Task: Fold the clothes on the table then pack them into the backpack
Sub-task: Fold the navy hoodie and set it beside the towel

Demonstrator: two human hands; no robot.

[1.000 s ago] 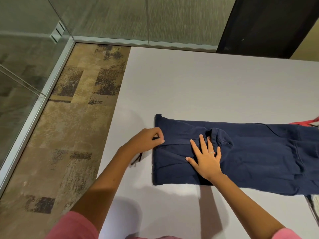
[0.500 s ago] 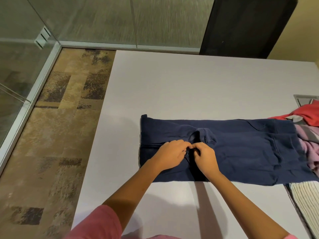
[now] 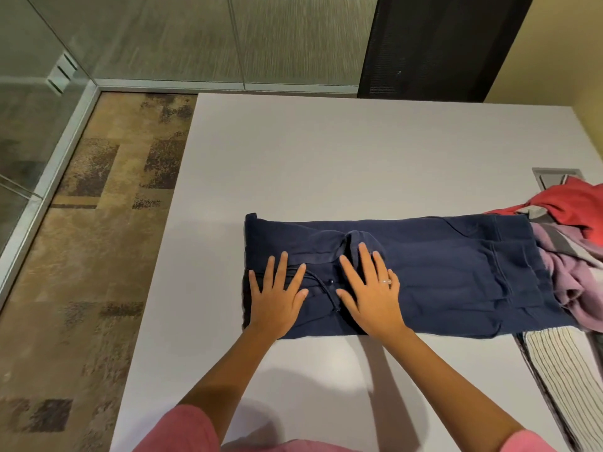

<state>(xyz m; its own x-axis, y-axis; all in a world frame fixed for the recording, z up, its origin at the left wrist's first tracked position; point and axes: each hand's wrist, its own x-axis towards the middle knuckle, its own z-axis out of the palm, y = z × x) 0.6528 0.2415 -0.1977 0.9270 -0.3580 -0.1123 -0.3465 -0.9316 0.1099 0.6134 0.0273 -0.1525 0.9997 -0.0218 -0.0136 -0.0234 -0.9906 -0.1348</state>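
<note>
While the grey table (image 3: 326,151) fills most of the view, a patterned carpet (image 3: 98,239) runs along its left side and glass walls (image 3: 195,37) stand beyond it. A black chair back (image 3: 440,44) rises behind the far edge. On the near half of the table lies a navy sweatshirt (image 3: 440,275), folded into a long band. Its long axis runs left to right, parallel to the near table edge, with the hood end pointing left and the hem end pointing right. The right end touches a heap of clothes: a red garment (image 3: 574,207) farthest back, a purple garment (image 3: 574,282) just beside the hem, and a white ribbed garment (image 3: 561,370) nearest the viewer. Both hands lie flat on the left part of the sweatshirt with fingers straight and spread, pressing the cloth and gripping nothing. The left hand (image 3: 277,298) sits near the left end; the right hand (image 3: 372,295), wearing a ring (image 3: 386,281), sits just right of it. Between them, apart from either palm, lies a dark drawstring (image 3: 321,285).
</note>
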